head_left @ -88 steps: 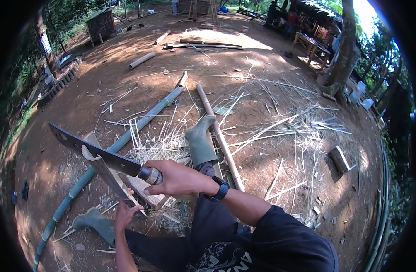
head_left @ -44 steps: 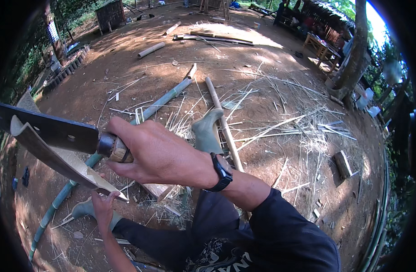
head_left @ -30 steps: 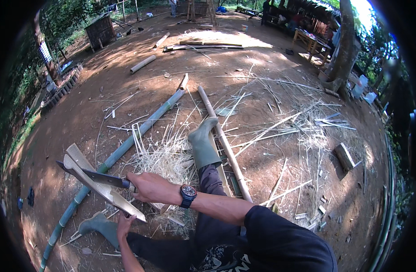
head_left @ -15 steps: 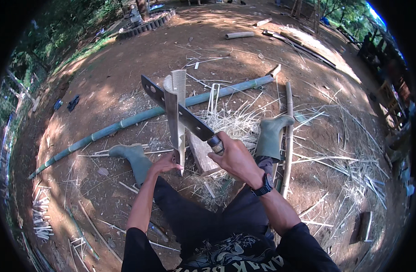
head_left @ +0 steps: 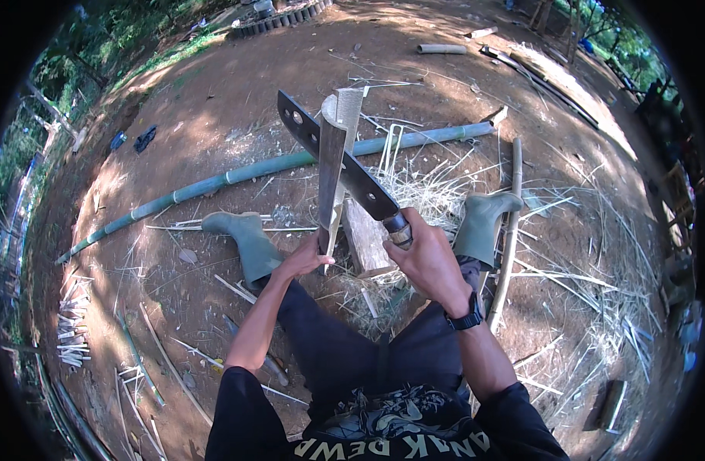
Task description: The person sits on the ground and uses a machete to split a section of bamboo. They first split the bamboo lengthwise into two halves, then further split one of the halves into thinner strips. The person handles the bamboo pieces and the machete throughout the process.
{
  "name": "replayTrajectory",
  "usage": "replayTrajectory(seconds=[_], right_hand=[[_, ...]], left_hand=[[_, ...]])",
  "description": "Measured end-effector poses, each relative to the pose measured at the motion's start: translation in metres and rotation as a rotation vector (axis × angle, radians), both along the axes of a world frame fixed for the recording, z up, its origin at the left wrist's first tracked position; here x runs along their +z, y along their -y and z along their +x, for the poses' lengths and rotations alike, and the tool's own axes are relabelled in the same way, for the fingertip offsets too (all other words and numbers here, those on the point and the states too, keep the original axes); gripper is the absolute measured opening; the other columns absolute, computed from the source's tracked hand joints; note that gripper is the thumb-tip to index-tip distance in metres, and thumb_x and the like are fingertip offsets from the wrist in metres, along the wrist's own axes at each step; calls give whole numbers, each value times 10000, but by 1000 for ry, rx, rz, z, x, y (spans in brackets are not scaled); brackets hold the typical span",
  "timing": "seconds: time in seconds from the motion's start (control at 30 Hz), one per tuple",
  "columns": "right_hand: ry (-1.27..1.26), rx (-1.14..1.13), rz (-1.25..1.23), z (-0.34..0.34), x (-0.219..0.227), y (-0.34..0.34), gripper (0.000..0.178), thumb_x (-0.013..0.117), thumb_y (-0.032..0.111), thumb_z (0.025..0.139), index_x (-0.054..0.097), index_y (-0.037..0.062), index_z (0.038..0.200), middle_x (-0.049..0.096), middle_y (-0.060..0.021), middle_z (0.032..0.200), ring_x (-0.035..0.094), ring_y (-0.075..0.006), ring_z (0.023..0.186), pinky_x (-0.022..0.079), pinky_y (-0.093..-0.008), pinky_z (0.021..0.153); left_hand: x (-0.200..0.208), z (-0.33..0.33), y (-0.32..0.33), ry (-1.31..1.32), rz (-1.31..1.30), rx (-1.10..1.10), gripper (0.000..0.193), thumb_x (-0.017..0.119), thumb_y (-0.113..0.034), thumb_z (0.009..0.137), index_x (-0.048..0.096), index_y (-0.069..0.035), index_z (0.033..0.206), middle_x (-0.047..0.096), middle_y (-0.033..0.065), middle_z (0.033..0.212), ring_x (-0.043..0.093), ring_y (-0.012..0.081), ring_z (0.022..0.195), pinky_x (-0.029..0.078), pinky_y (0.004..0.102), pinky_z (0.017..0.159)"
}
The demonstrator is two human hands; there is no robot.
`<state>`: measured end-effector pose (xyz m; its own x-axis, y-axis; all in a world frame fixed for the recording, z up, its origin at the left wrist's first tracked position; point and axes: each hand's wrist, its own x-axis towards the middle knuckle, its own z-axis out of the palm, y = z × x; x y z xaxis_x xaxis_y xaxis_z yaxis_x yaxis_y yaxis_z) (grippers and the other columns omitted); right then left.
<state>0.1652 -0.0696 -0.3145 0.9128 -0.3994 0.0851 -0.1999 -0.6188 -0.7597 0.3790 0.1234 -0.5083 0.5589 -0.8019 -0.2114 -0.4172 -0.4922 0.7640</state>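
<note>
My right hand (head_left: 429, 261) is wrapped round the handle of a machete (head_left: 370, 194) with a dark, broad blade that has holes in it. The blade slants up to the left and crosses a split bamboo piece (head_left: 332, 169), which stands nearly upright. It seems lodged in the split, with its tip sticking out on the far left side. Around the lower end of that bamboo my left hand (head_left: 302, 261) is closed, its fingers partly hidden behind the piece. A wooden block (head_left: 369, 240) lies on the ground between my legs, just right of the bamboo.
A long green bamboo pole (head_left: 237, 175) lies across the ground beyond my boots (head_left: 249, 242). Pale shavings (head_left: 429, 192) cover the ground near the block. A thinner pole (head_left: 510, 230) lies beside my right boot. Short sticks (head_left: 74, 326) are piled at the left.
The whole view has shifted, so the scene sits farther right and slightly higher. My hands, the machete and the bamboo piece keep nearly the same arrangement.
</note>
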Motion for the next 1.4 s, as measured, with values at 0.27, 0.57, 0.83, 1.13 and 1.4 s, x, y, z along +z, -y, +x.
replayTrajectory(seconds=[0.27,0.57,0.83,1.13,1.4], right_hand=[[89,14,-18,5,-2,-8,374,709,129,833,539,-30,1125,638,-248,733,666,-415,711,486,-427,621],[499,-124,-95,-5,123,22,435,772,147,811,585,-26,1164,657,-80,812,633,-158,630,535,-268,559],[318,-117,-519,14,101,38,239,677,215,883,613,14,998,642,-101,715,611,-187,580,485,-343,537],[-23,45,-254,95,-49,-1,291,627,116,826,509,-48,1036,645,-282,752,652,-445,721,503,-510,648],[-20,87,-120,85,-41,-5,308,617,91,810,530,-51,1069,653,-240,686,669,-410,637,542,-495,615]], left_hand=[[-38,-46,19,316,17,611,488,643,-178,871,485,0,1297,620,266,1167,617,463,1019,485,546,857],[145,-11,69,703,-258,663,295,621,-161,912,548,14,1137,689,234,876,694,403,737,544,514,652],[149,11,84,802,-323,645,380,671,-170,888,511,34,1167,687,221,931,702,386,838,560,486,702],[-74,5,-54,-38,188,391,816,746,-315,833,347,27,1457,564,276,1318,552,340,1248,428,399,1053],[-38,36,33,183,2,476,642,701,-314,837,487,29,1336,598,295,1239,583,426,1155,455,481,969]])
